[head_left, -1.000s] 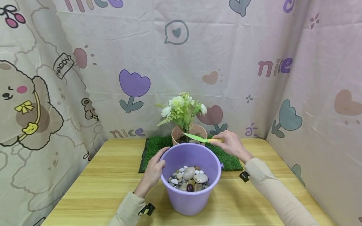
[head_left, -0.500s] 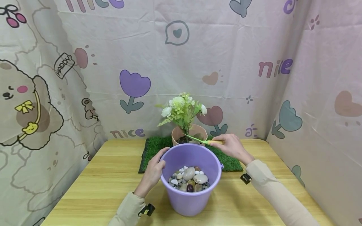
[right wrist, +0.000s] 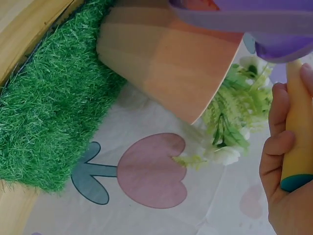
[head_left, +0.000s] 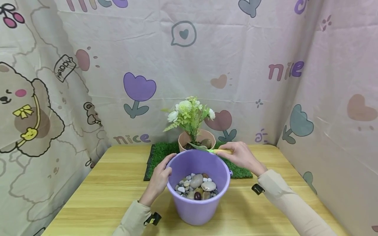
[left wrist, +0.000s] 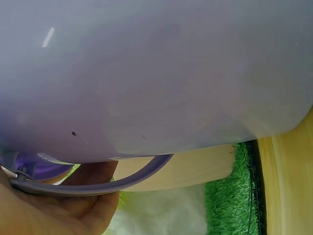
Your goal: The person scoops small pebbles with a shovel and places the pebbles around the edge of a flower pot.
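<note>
Purple bucket (head_left: 197, 211): left hand (head_left: 159, 177) grips its rim (head_left: 198, 201); right hand (head_left: 243, 157) holds a trowel (head_left: 210, 150), seemingly just over the far edge (head_left: 193, 150).

Pot (right wrist: 171, 54): base hidden behind the bucket (head_left: 198, 209) in the head view.
Mat (head_left: 239, 168): middle covered.
Stones (head_left: 208, 186): lower ones buried, nearest ones cut off by the front rim.
Tool (head_left: 222, 151): rear covered by the right hand (head_left: 243, 157) in the head view; blade contact with the pot unclear.
Left hand (head_left: 160, 173): partly behind the bucket's handle (left wrist: 112, 186) in the left wrist view.
Sleeves (head_left: 133, 216): cropped at the bottom.
</note>
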Available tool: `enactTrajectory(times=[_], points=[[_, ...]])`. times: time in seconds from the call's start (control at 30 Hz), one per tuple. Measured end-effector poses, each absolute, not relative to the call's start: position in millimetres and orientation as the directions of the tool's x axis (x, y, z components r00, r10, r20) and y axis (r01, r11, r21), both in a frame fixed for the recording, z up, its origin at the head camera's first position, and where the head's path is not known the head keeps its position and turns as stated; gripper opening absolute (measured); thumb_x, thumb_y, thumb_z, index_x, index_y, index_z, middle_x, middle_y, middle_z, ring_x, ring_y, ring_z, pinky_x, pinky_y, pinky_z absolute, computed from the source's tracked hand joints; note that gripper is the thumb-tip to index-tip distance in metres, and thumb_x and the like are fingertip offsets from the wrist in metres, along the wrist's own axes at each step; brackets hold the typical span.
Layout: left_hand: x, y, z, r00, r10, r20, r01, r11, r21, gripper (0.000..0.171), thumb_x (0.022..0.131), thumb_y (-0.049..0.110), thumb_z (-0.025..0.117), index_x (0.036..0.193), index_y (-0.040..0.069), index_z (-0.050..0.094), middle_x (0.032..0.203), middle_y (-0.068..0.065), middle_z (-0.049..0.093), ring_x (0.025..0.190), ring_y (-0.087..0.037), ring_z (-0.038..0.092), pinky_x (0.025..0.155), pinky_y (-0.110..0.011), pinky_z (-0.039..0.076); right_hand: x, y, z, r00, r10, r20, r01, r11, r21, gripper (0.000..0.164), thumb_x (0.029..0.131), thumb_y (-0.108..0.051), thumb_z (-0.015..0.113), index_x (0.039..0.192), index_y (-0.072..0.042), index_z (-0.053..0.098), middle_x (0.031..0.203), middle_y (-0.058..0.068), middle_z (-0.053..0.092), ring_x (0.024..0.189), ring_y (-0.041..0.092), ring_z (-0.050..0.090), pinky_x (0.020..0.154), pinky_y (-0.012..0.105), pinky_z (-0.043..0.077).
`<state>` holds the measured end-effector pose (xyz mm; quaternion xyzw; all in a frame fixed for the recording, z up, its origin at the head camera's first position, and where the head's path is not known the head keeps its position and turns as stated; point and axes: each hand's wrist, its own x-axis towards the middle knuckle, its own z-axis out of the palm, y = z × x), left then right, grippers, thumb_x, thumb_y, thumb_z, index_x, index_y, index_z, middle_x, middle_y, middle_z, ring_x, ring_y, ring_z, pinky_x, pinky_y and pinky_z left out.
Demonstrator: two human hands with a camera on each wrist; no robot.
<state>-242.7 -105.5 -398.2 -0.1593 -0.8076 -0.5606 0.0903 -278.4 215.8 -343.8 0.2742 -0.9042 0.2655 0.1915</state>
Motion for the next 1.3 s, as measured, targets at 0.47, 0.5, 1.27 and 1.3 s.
enactTrajectory(times=[0.47,0.5,1.27,1.3], points=[[-243,-106,-400,-0.930,0.158,0.332,0.367,0.321,0.873,0.059,0.086,0.001,0.041,0.143,0.015,0.050,0.141,-0.012,0.055,0.120,-0.031,0.057,0.093,-0.044,0.048,-263,214,-353,-0.573,-0.516,0.636,-0.762,0.622,-0.181,0.022,0.075,-0.025,0.082,0.095,-0.017,0.078,0.085,-0.005,0.075,0.064,-0.002,0.061,0.055,0.014,0.046],[-243,-106,-400,-0.931,0.157,0.331,0.365,0.324,0.873,0.059,0.086,0.001,0.041,0.143,0.015,0.050,0.141,-0.012,0.055,0.120,-0.031,0.057,0.093,-0.044,0.049,-261,214,-353,-0.566,-0.524,0.637,-0.763,0.625,-0.165,0.022,0.075,-0.026,0.083,0.095,-0.017,0.078,0.085,-0.005,0.075,0.064,-0.002,0.061,0.055,0.013,0.046],[-243,-107,-400,-0.932,0.162,0.326,0.362,0.323,0.875,0.059,0.087,0.001,0.041,0.144,0.013,0.049,0.140,-0.012,0.056,0.118,-0.029,0.058,0.091,-0.042,0.050,-254,204,-336,-0.540,-0.658,0.526,-0.757,0.653,0.039,0.016,0.075,-0.037,0.081,0.087,-0.026,0.078,0.073,-0.017,0.061,0.058,-0.005,0.049,0.049,0.012,0.037],[-243,-107,-400,-0.933,0.160,0.323,0.359,0.326,0.875,0.059,0.087,0.001,0.041,0.144,0.013,0.049,0.140,-0.011,0.056,0.118,-0.029,0.058,0.091,-0.042,0.050,-254,203,-333,-0.551,-0.660,0.511,-0.750,0.660,0.042,0.016,0.075,-0.037,0.082,0.085,-0.026,0.078,0.072,-0.017,0.059,0.057,-0.005,0.048,0.048,0.013,0.036]])
